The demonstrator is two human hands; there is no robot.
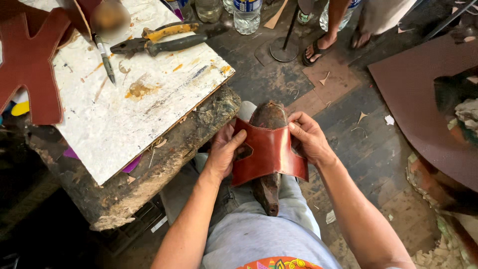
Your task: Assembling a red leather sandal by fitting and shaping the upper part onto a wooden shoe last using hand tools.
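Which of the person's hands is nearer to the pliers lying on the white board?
Left. The left hand grips the red leather piece on the side toward the board, below the pliers; the right hand holds the far side.

White board (119, 124) on a rough block (199, 129), bearing pliers (164, 42), a pen (105, 57), a red leather piece (27, 69)

two hands (226, 152), one pliers (164, 41), one pen (104, 57)

I sit over a dark, worn wooden floor (343, 129) with small leather scraps (362, 117) on it. At my left is a rough old workbench (164, 164) with a stained white board (124, 109) on top. Daylight is bright.
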